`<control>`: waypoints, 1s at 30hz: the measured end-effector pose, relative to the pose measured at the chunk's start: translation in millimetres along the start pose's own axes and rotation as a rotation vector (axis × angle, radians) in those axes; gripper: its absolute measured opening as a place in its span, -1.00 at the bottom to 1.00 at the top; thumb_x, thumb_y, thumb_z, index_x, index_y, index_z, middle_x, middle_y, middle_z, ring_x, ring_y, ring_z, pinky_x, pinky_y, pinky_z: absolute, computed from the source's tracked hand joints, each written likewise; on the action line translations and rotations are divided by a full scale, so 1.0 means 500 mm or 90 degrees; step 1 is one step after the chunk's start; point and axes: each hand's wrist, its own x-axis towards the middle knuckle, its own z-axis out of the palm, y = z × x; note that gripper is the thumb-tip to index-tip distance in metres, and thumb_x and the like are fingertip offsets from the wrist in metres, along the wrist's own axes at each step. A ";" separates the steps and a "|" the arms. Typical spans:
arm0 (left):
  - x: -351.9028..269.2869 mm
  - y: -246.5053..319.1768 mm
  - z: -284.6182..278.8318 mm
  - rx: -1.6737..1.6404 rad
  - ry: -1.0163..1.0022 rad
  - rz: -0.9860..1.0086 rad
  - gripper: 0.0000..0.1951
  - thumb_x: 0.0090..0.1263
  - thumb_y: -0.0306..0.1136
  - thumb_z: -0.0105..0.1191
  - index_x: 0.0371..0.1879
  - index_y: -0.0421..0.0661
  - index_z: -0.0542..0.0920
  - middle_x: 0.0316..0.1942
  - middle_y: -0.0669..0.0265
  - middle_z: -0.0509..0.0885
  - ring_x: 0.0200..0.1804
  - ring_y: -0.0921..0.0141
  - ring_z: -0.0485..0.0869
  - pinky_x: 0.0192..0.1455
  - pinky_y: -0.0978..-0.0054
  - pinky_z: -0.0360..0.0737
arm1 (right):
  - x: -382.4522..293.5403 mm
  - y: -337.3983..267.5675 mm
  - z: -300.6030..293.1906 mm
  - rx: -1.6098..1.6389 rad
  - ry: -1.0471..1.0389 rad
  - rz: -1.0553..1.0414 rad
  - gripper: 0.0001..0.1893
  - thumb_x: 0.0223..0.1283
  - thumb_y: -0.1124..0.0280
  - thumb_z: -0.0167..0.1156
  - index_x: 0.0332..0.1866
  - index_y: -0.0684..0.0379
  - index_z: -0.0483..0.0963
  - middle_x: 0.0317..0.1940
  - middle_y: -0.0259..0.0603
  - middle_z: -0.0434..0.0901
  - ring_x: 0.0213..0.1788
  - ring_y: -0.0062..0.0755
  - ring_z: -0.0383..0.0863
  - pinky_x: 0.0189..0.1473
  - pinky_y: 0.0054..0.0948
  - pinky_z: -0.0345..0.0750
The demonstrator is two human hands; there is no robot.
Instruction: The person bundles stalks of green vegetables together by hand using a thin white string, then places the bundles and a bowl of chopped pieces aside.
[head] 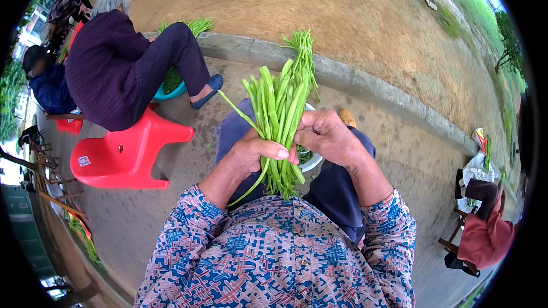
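Observation:
My left hand (257, 152) is closed around the lower part of a bunch of green vegetable stems (274, 111), its thumb lying across the front. The bunch stands roughly upright above my lap, and one thin stem sticks out to the left. My right hand (327, 137) touches the right side of the bunch with bent fingers; whether it pinches a stem is hidden. Behind the hands, a white basin (316, 162) with green pieces in it is partly covered. Beyond the bunch, more thin green stems (302, 49) lie on the stone curb.
A red plastic stool (124, 154) stands at left, beside a seated person in purple (102, 64) with a teal basin (170, 94) of greens. The stone curb (368, 79) crosses ahead, with bare soil beyond. Another person in red (486, 235) sits at far right near a plastic bag (479, 169).

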 end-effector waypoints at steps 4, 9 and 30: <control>-0.006 0.006 -0.009 0.010 -0.013 0.008 -0.33 -0.12 -0.32 0.27 0.09 -0.30 0.48 -0.37 0.11 0.65 -0.33 0.24 0.69 -0.14 0.27 0.65 | -0.001 -0.018 0.010 0.018 0.000 -0.001 -0.88 0.34 0.68 0.06 -0.17 0.38 0.55 -0.40 -0.18 0.67 -0.39 -0.49 0.69 -0.33 -0.52 0.62; -0.019 0.032 -0.024 0.052 0.049 0.022 -0.34 -0.14 -0.33 0.28 0.06 -0.31 0.48 -0.38 0.11 0.65 -0.35 0.24 0.70 -0.18 0.26 0.67 | -0.016 -0.040 0.001 -0.018 0.070 0.044 -0.96 0.33 0.56 0.20 -0.21 0.29 0.57 -0.43 -0.37 0.62 -0.43 -0.72 0.54 -0.41 -0.65 0.46; -0.027 0.119 -0.012 1.183 0.268 0.079 -0.66 -0.07 -0.19 0.33 -0.41 -0.19 0.64 -0.42 -0.09 0.68 -0.26 -0.07 0.69 -0.17 0.06 0.64 | 0.013 0.050 0.128 -0.541 0.200 -0.192 -0.90 0.13 0.54 0.19 -0.48 0.20 0.51 -0.60 -0.10 0.54 -0.51 -0.12 0.56 -0.41 -0.22 0.49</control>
